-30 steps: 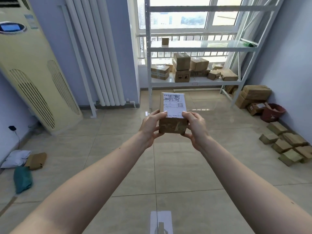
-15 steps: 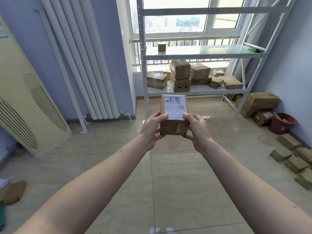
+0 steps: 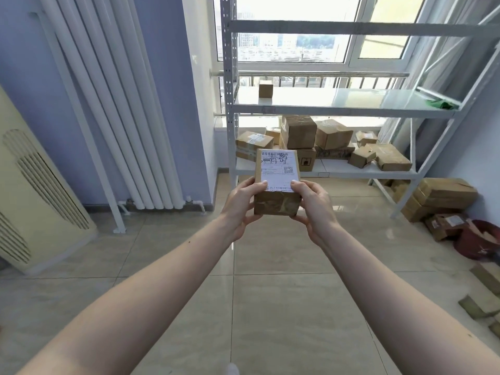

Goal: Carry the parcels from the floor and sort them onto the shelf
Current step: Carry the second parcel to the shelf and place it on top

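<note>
A small brown cardboard parcel (image 3: 277, 182) with a white shipping label on top is held out in front of me, level with the lower shelf. My left hand (image 3: 240, 205) grips its left side and my right hand (image 3: 313, 209) grips its right side, thumbs on the label. Ahead stands a white metal shelf (image 3: 338, 106) against the window. Its lower board carries several brown parcels (image 3: 299, 131). One small box (image 3: 265, 88) sits alone on the middle board, with a green item (image 3: 441, 104) at that board's right end.
A white radiator (image 3: 130, 109) lines the left wall, and a cream floor air conditioner (image 3: 35, 190) leans at far left. Stacked cartons (image 3: 438, 197), a red bucket (image 3: 479, 243) and loose parcels (image 3: 479, 301) lie on the tiled floor at right.
The shelf has grown larger and nearer as I walked toward it. Both hands keep the same hold on the parcel. The floor items at far left have left the view.
</note>
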Demonstrator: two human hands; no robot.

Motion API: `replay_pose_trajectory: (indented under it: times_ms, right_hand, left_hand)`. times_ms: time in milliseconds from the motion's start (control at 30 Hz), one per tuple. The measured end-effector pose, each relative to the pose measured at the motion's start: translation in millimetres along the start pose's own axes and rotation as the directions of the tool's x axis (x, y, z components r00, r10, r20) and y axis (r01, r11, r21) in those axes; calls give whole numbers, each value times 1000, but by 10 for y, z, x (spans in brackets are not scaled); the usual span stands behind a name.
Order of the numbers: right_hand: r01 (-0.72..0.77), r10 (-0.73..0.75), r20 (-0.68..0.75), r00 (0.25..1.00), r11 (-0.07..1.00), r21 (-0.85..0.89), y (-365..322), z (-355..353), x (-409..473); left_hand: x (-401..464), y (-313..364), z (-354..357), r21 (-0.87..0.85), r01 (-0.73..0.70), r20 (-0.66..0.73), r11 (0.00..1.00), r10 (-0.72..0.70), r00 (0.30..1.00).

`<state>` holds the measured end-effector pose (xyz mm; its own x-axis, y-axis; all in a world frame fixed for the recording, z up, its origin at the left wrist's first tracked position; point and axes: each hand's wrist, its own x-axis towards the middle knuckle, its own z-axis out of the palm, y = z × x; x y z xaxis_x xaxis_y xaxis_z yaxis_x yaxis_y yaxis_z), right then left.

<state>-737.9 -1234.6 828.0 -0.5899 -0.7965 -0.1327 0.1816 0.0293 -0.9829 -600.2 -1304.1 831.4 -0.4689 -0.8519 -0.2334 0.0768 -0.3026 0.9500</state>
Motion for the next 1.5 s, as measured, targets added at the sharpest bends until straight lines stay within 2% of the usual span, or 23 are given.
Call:
replay_pose_trajectory:
  times_ms: [100, 567, 733, 967, 1233, 1433, 1500]
  right_hand:
    - [18, -18, 0, 1000, 1000, 5, -85, 120, 577]
    - [93, -93, -12, 996, 995, 36, -781, 666, 3155]
    - [160, -160, 22, 987, 987, -4, -1032, 771, 4105]
    - [258, -244, 140, 959, 963, -85, -1491, 835, 5392]
    - [353, -330, 218, 918, 933, -74, -2033, 1053, 6657]
    - [462, -443, 180, 878, 884, -78, -2486, 1270, 7496]
    - [503, -487, 156, 859, 860, -86, -2667, 1333, 7729]
  left_hand:
    - [569, 168, -3, -2, -17, -4, 1000, 17, 1000]
    - [3187, 1233, 63, 61, -111, 142, 992, 101, 985]
    - [4079, 1531, 152, 29, -168, 183, 985, 160, 970]
    - [5235, 2074, 443, 13, -253, 155, 967, 248, 956]
    - [6457, 2767, 648, 37, -397, 133, 917, 389, 911]
    - [7316, 3307, 705, 23, -515, 150, 857, 507, 849]
    - [7555, 3533, 716, 28, -577, 176, 817, 564, 807]
